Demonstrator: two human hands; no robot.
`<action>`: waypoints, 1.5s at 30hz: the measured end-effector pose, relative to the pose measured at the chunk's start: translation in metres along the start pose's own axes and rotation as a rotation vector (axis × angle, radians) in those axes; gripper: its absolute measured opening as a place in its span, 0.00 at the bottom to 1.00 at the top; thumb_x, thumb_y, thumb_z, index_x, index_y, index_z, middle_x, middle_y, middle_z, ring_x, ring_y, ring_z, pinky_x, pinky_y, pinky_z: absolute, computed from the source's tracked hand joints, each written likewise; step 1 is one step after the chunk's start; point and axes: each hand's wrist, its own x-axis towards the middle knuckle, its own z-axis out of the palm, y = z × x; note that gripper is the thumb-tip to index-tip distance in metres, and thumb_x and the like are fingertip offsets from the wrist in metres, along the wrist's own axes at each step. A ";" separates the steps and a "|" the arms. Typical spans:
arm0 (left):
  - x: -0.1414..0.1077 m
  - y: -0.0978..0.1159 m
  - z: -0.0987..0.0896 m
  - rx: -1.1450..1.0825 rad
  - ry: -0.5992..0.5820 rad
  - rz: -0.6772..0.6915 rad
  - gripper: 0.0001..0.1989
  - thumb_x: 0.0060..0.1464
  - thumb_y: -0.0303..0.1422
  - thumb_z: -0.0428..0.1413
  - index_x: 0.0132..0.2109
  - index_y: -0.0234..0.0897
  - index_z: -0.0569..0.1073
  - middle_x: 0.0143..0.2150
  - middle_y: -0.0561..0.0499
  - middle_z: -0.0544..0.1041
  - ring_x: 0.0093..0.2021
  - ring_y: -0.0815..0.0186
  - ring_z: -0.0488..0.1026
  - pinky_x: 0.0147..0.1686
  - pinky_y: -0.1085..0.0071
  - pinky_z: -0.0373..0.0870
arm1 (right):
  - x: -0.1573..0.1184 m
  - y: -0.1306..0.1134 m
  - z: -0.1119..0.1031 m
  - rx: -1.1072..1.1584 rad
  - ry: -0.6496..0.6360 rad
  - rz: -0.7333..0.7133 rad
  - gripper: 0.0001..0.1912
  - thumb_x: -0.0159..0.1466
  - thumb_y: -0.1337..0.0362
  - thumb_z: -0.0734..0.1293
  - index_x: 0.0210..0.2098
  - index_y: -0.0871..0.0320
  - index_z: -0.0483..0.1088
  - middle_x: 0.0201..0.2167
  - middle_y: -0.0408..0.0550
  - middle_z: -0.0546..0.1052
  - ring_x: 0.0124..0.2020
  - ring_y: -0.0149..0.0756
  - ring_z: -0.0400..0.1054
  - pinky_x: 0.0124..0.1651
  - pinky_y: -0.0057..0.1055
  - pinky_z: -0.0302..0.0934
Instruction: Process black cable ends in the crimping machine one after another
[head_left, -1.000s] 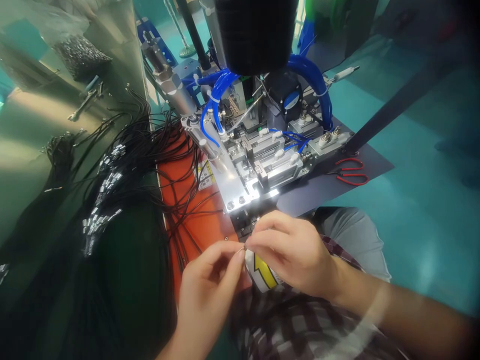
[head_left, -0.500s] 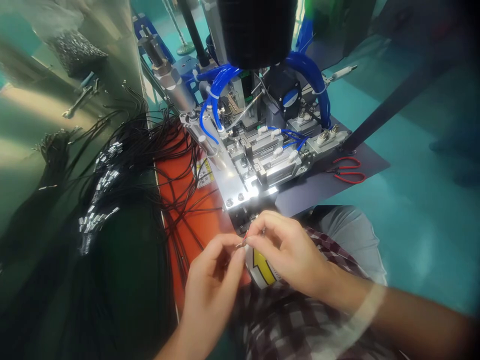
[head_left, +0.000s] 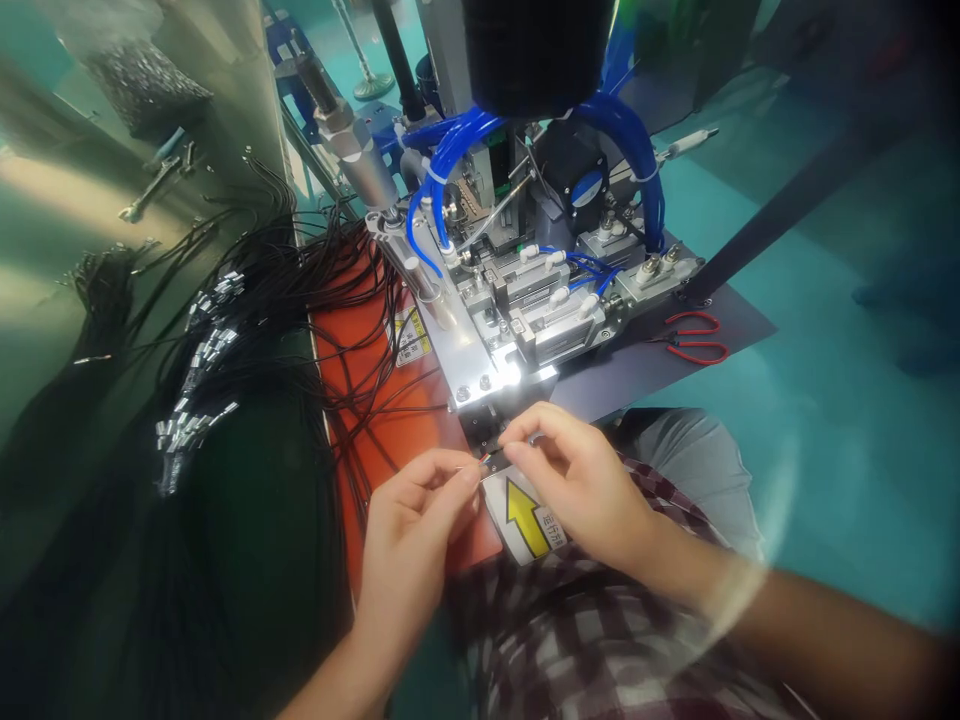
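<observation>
Between my two hands runs a thin cable [head_left: 491, 455] with small coloured wires showing near its end. My left hand [head_left: 420, 510] pinches the wire ends between thumb and forefinger. On the dark part of the cable, the thumb and forefinger of my right hand [head_left: 574, 480] are closed. Both hands are just in front of the machine [head_left: 525, 320], which has metal slides and blue air hoses [head_left: 465, 140]. Under the hands, a label with a yellow arrow [head_left: 527, 520] lies on the orange-red surface [head_left: 405, 440].
Bundles of black cables [head_left: 247, 360] with silvery ends lie on the left and cross the orange surface. Red-handled pliers [head_left: 697, 338] rest on a grey board at the right. A wrench [head_left: 157, 180] and a bag of small metal parts [head_left: 142, 85] are at the upper left.
My hands have drawn slightly apart, so more of the cable and its coloured wires shows between them. The arrow label is less covered. The view has shifted a little.
</observation>
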 end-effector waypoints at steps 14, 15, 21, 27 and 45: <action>-0.003 -0.003 -0.008 -0.023 -0.064 0.003 0.08 0.57 0.35 0.59 0.32 0.35 0.74 0.24 0.56 0.65 0.25 0.75 0.57 0.24 0.78 0.53 | -0.002 -0.004 0.010 0.084 -0.041 0.095 0.04 0.63 0.66 0.65 0.32 0.58 0.71 0.26 0.41 0.74 0.25 0.29 0.66 0.28 0.26 0.61; -0.003 -0.004 -0.008 -0.032 -0.063 0.004 0.08 0.57 0.36 0.59 0.32 0.35 0.74 0.24 0.56 0.65 0.25 0.75 0.57 0.24 0.78 0.53 | -0.002 -0.005 0.011 0.096 -0.051 0.118 0.05 0.64 0.65 0.65 0.32 0.58 0.70 0.25 0.41 0.73 0.24 0.28 0.66 0.27 0.25 0.60; -0.006 -0.005 -0.010 -0.056 -0.062 0.039 0.07 0.57 0.35 0.58 0.35 0.35 0.75 0.23 0.56 0.66 0.24 0.75 0.57 0.23 0.77 0.53 | -0.006 -0.009 0.013 0.105 -0.022 0.117 0.05 0.63 0.64 0.65 0.31 0.58 0.70 0.26 0.42 0.74 0.25 0.29 0.67 0.28 0.25 0.61; -0.007 -0.005 -0.009 -0.092 -0.085 0.048 0.05 0.56 0.33 0.59 0.35 0.36 0.74 0.24 0.55 0.69 0.25 0.75 0.61 0.23 0.79 0.55 | -0.005 -0.010 0.014 0.123 -0.010 0.119 0.04 0.61 0.63 0.67 0.34 0.57 0.72 0.25 0.41 0.74 0.21 0.27 0.64 0.25 0.25 0.58; -0.006 0.001 -0.012 -0.118 -0.149 -0.009 0.08 0.55 0.34 0.59 0.37 0.36 0.69 0.23 0.57 0.71 0.20 0.76 0.60 0.22 0.79 0.55 | -0.003 -0.014 0.013 0.306 -0.115 0.295 0.06 0.61 0.61 0.67 0.35 0.57 0.68 0.17 0.35 0.63 0.17 0.24 0.51 0.19 0.23 0.47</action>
